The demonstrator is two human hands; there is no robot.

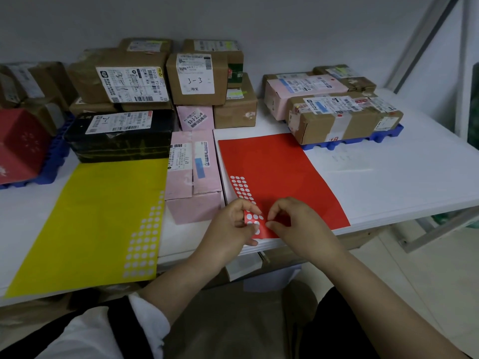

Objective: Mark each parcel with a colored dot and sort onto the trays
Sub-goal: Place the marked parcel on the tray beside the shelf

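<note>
Left hand [234, 224] fingers pinch the red dot-sticker sheet [280, 182] at the bench's near edge; right hand [293, 224] fingers curl, pinching its corner, dot hidden.

Red sheet [280, 172]: smooth paper, slight gloss; round patches of white backing
Yellow sheet [90, 224]: smooth paper, faint sheen
Pink parcel [193, 185]: matt cardboard, scuffed; paper labels; clear tape on the seam
Brown parcels [197, 81]: matt cardboard; shiny tape; white paper labels
Black parcel [121, 143]: glossy plastic wrap, creased
Tray [363, 142]: blue moulded plastic
Table [401, 182]: white, smooth, matt
Frame [427, 40]: dull grey metal
</note>
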